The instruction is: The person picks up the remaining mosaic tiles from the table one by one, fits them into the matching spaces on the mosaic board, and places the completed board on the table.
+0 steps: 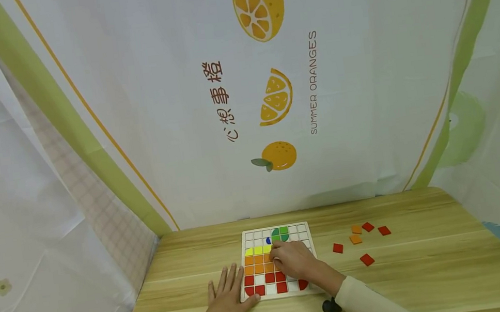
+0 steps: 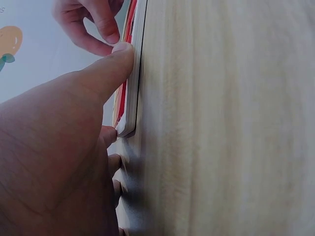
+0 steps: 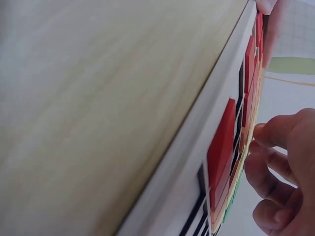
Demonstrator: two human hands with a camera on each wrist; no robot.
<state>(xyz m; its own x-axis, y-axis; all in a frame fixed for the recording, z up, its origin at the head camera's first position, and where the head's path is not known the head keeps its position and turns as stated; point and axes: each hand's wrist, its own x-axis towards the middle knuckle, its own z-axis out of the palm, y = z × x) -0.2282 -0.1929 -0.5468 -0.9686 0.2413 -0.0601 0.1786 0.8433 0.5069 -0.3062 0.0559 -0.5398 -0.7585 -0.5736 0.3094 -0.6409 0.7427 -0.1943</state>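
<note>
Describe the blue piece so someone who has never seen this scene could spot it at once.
On the wooden table, find the pale gridded board. Past its yellow tiles, green pieces sit near the far edge. Immediately left of them, the blue piece is the only blue one visible on the board.

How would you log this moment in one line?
left hand: thumb on near edge of board | right hand: fingertips by yellow tiles, any held piece unclear | loose red and orange tiles: right of board
</note>
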